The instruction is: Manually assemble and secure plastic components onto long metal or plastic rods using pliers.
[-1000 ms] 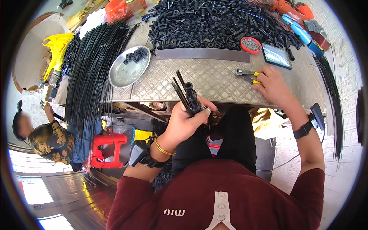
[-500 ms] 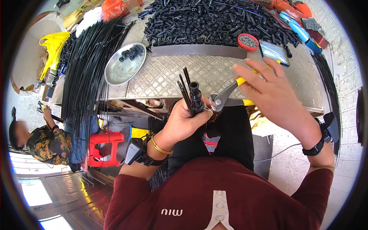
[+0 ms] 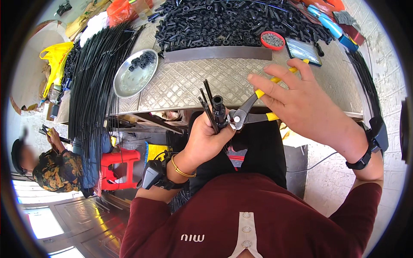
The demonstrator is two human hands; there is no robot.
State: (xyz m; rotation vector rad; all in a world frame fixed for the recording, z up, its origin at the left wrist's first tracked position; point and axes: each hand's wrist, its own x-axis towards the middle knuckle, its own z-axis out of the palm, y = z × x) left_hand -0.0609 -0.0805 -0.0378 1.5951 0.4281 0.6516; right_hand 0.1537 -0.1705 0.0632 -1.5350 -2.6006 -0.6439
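Observation:
My left hand [image 3: 205, 139] is closed around a black tubular fitting [image 3: 218, 109] and several thin black rods [image 3: 207, 105], all pointing up and away from me. Against the fitting's side, by my left thumb, sit the jaws of yellow-handled pliers [image 3: 246, 111]. My right hand [image 3: 297, 92] has the pliers, its fingers spread over the upper handle while the lower handle lies near the palm. The handles stand wide apart. What the jaws touch is too small to make out.
On the patterned table [image 3: 185, 81] are a metal bowl [image 3: 124, 88] with black parts, a heap of black fittings [image 3: 223, 26] behind a metal strip [image 3: 215, 54], and a red dish [image 3: 272, 46] of small grey pieces. Long black rods [image 3: 94, 77] hang over the left edge. A person [image 3: 56, 167] sits at left near a red stool [image 3: 118, 167].
The pliers' handles have spread further apart and the jaws have turned slightly beside the fitting. My right forearm has shifted outward to the right. My left hand keeps its hold.

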